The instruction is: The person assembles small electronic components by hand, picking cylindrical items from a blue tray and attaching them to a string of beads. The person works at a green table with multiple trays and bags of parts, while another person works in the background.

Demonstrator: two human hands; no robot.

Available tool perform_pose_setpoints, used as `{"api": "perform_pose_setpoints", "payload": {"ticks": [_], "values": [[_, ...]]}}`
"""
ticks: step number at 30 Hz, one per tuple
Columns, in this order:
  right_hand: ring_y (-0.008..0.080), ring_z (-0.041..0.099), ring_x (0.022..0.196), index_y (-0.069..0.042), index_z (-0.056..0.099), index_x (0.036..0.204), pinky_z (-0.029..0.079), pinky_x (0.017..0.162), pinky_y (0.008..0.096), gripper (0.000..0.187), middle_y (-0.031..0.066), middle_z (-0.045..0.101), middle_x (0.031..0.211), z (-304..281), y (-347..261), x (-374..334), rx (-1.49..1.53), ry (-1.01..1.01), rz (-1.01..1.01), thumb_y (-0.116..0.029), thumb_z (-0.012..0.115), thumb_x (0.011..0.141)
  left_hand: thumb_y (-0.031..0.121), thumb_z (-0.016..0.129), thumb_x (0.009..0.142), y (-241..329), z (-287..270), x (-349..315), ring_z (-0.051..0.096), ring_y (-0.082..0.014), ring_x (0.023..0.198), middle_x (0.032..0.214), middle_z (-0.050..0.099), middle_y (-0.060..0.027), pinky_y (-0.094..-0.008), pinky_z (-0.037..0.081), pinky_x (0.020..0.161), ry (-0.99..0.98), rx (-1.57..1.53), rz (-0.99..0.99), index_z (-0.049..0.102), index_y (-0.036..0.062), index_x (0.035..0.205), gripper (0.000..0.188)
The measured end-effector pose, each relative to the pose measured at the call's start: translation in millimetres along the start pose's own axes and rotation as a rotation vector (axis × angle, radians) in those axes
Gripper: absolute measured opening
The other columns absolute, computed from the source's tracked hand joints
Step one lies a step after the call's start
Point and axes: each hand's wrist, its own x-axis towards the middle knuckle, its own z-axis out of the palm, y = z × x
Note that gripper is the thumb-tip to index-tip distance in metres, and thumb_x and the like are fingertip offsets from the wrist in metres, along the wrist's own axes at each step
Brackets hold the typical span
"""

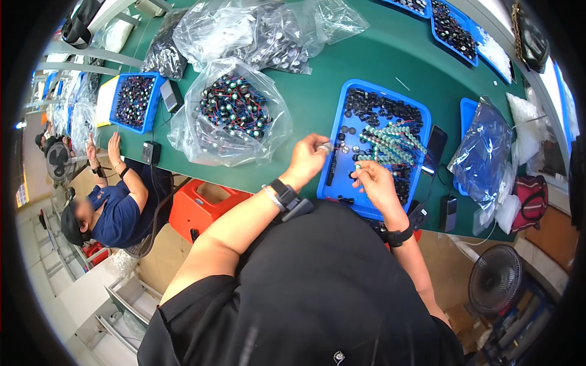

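Observation:
Over the left edge of a blue tray, my left hand is closed in a pinch on a small pale round part with a thin wire. My right hand is above the middle of the tray, fingertips pinched at a small dark and greenish piece too small to name. Beside it in the tray lies a bundle of greenish round parts with coloured wires. Many black round caps fill the tray's far side. A thin black stick-like tool lies along its left edge.
A clear bag of wired parts stands left of the tray, more bags behind it. A phone and a silvery bag lie to the right. A co-worker sits at the left by another blue tray.

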Motion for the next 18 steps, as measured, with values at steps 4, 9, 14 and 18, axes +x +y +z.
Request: {"api": "perform_pose_setpoints", "payload": {"ticks": [4,9,14,18], "values": [[0.0091,0.055,0.064,0.001,0.056,0.107,0.045,0.056,0.0241,0.020,0.0052,0.060,0.078,-6,35,13,-0.036,0.062,-0.045,-0.009,0.055,0.089,0.003,0.058,0.084,-37,-28,10,0.056,-0.0120,0.074,0.092,0.064,-0.0087,-0.0255,0.047,0.069,0.032,-0.156,-0.112,0.056,-0.0055,0.113,0.030],[0.0215,0.061,0.060,-0.007,0.060,0.096,0.045,0.055,0.0334,0.024,0.0111,0.061,0.066,27,21,24,-0.503,0.054,-0.165,-0.023,0.069,0.081,0.009,0.065,0.084,-71,-40,14,0.057,-0.0183,0.079,0.086,0.059,-0.0073,-0.0303,0.048,0.075,0.105,0.344,0.065,0.065,0.0039,0.104,0.020],[0.0367,0.063,0.074,-0.005,0.054,0.096,0.048,0.063,0.0469,0.021,0.0185,0.064,0.078,60,7,47,-0.836,0.169,-0.336,-0.023,0.057,0.086,0.011,0.066,0.081,-88,-44,7,0.054,-0.0283,0.094,0.094,0.058,-0.0110,-0.0349,0.044,0.085,0.219,0.637,0.309,0.066,0.0047,0.103,0.023],[0.0379,0.063,0.077,-0.003,0.051,0.101,0.049,0.070,0.0481,0.024,0.0197,0.064,0.087,56,31,62,-0.923,0.269,-0.245,-0.021,0.054,0.086,0.008,0.064,0.080,-95,-51,9,0.053,-0.0285,0.098,0.101,0.056,-0.0123,-0.0359,0.043,0.086,0.217,0.606,0.345,0.063,0.0047,0.109,0.029]]}}
